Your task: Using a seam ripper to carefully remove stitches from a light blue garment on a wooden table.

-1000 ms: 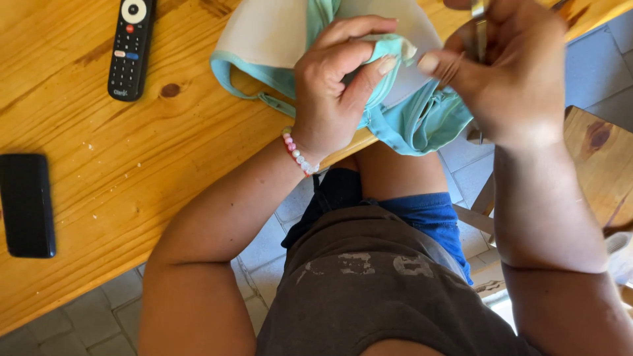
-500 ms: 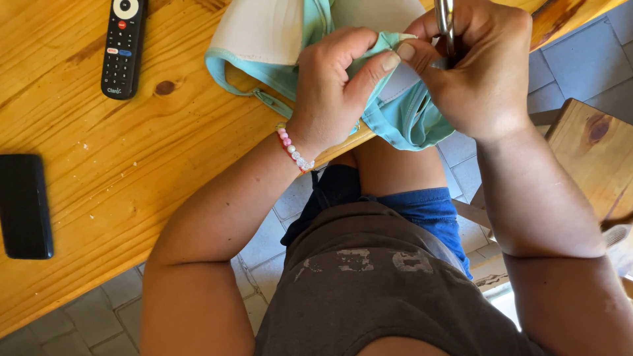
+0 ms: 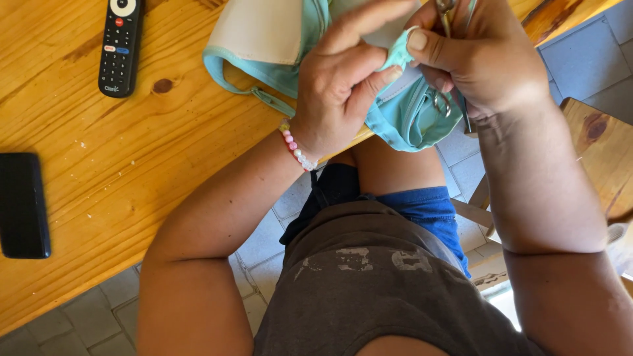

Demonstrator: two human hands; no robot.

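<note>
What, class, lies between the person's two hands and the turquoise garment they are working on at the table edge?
Nothing visible. The left hand and right hand both pinch the turquoise garment directly; the right hand also holds a thin metal tool.

Both hands work close together at the far edge of the view, forearms reaching up from the near side. The left hand (image 3: 346,79) is turned knuckles up, its fingers curled and pinched shut, the index finger stretched out toward the right. The left wrist bends slightly inward. The right hand (image 3: 481,56) sits just to the right, touching the left at the fingertips, thumb (image 3: 432,51) pressed flat and pointing left, its fingers closed tight.
</note>
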